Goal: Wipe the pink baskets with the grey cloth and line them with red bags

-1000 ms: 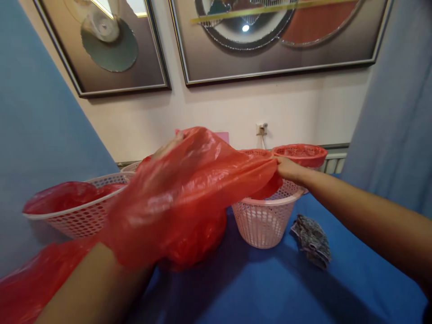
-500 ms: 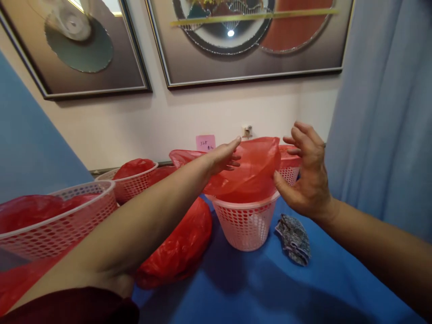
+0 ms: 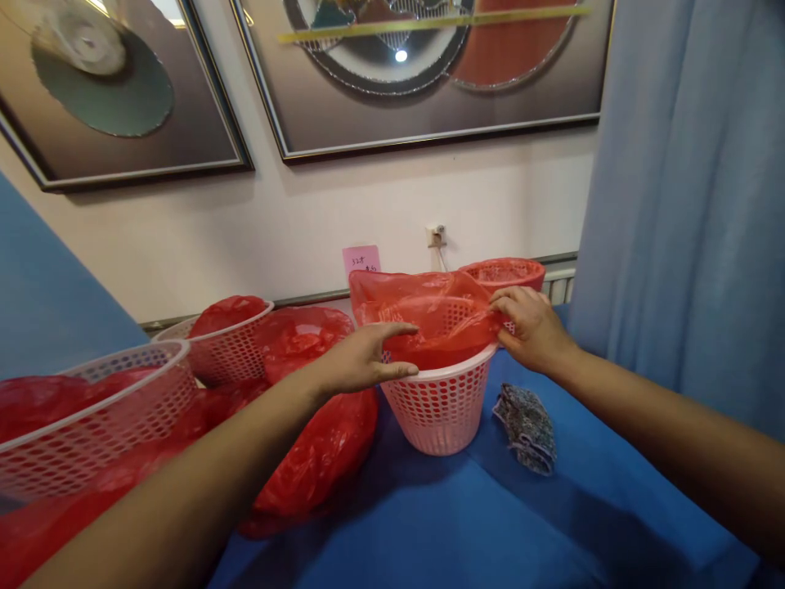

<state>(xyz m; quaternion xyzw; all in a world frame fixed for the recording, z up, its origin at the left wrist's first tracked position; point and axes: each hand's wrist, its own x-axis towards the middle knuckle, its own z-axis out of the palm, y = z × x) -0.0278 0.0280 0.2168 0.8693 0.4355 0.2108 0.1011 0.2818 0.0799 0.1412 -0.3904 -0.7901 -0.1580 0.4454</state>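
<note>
A pink-white plastic basket (image 3: 438, 409) with a perforated wall stands upright on the blue cloth. A thin red plastic bag (image 3: 423, 298) lines it, its loose top standing up above the back of the rim. My left hand (image 3: 365, 356) is at the basket's left rim, thumb and fingers apart; whether it touches the bag I cannot tell. On the right, my right hand (image 3: 531, 327) has its fingers closed on the bag's edge at the rim. A folded grey speckled cloth (image 3: 526, 429) lies just right of the basket.
Several baskets hold red bags, among them a large white basket (image 3: 116, 409) and a smaller basket (image 3: 236, 348). A bulging red bag (image 3: 319, 458) lies beside the lined basket. Behind stands a red basket (image 3: 509, 270). A blue curtain (image 3: 687, 204) hangs at right; a pink note (image 3: 361, 258) is by the wall.
Both hands have come down to the rim, and the right one has closed on the bag's edge. The bag's top has sunk and spread wider. The view has shifted slightly right.
</note>
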